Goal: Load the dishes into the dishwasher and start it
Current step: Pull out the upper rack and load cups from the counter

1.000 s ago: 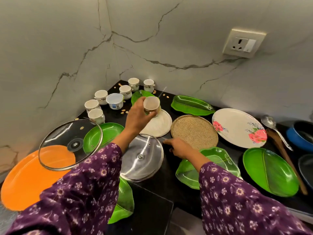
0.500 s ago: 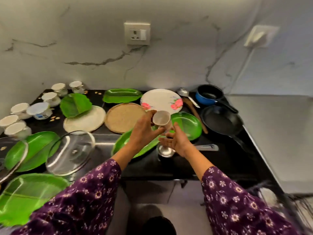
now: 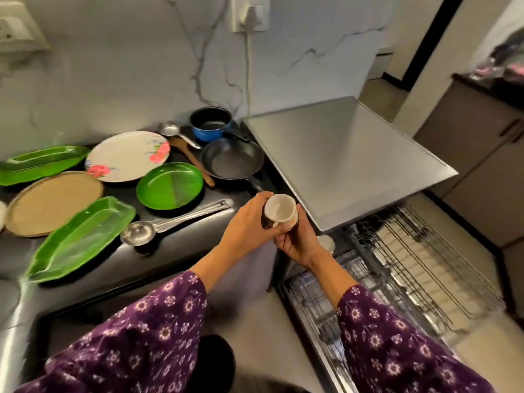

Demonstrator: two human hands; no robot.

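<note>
Currently cup [image 3: 280, 211] sits between both hands, over the open rack [image 3: 411, 251]: left hand [image 3: 246, 222] grips its side, right hand [image 3: 299, 241] wraps underneath. Probably light, rigid, chippable; hold the body or handle.

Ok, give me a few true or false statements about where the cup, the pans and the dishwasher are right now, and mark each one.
1. Both the left hand and the right hand hold the white cup. True.
2. The dishwasher is closed. False: the dishwasher rack is pulled out, below and to the right of the hands.
3. The blue saucepan stands behind the black frying pan, nearer the wall. True.
4. The floral plate lies in the rack. False: the floral plate lies on the counter.
</note>
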